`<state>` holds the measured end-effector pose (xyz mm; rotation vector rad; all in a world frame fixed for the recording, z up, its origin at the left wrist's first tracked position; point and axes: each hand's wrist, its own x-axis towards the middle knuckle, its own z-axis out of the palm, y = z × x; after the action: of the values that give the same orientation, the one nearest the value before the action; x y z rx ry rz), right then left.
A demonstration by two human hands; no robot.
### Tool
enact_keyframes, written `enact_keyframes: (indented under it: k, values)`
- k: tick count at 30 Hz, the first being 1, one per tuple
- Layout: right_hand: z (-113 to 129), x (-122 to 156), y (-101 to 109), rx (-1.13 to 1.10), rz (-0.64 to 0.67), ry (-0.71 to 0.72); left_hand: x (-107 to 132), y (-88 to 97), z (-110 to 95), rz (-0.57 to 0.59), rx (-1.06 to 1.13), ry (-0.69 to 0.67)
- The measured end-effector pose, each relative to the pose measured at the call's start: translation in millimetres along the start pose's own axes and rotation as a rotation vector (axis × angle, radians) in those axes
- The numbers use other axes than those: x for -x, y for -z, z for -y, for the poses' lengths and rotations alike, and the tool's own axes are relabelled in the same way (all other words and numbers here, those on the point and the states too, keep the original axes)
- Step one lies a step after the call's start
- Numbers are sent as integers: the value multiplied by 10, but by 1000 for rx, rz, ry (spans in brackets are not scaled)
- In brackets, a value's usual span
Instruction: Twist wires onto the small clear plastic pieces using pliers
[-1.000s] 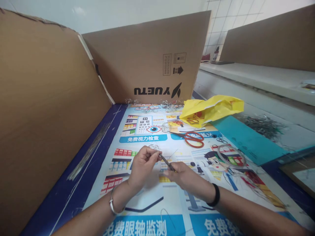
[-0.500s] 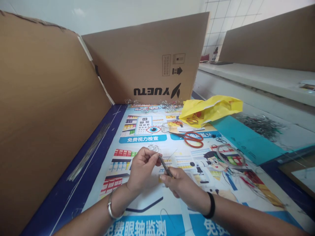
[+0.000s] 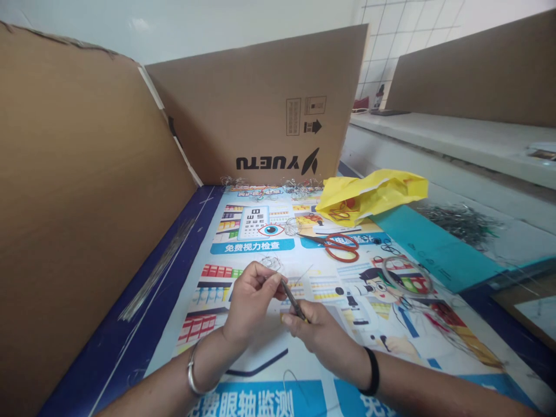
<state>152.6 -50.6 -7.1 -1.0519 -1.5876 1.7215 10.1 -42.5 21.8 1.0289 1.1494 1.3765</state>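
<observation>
My right hand [image 3: 319,333] is wrapped round a pair of pliers [image 3: 292,299], whose dark jaws point up and left. Thumb and fingers of my left hand [image 3: 249,301] are pinched together at the tips of the jaws. A thin wire piece [image 3: 271,263], bent into several loops, rises just beyond those fingers and appears held in the pinch; its lower end is hidden. Red-handled scissors [image 3: 341,246] lie further off. Another looped wire piece [image 3: 292,226] sits by their tips.
A bundle of straight wires [image 3: 158,269] lies at left beside a cardboard wall [image 3: 87,174]. A yellow bag [image 3: 369,194], a teal sheet [image 3: 438,249], a wire coil [image 3: 408,275] and a heap of wire bits [image 3: 460,226] are at right. Another cardboard panel [image 3: 252,104] stands behind.
My right hand and the pliers have shifted very slightly, with the jaws still at my left fingertips. The left hand is almost unmoved.
</observation>
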Motion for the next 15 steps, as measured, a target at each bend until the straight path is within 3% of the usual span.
enact_keyframes:
  k: [7,15]
  values:
    - [-15,13,1,15,19,71,17,-5,-61,27,59,58]
    - [14,-2,40,138,53,58,-58,78,-138,124,17,108]
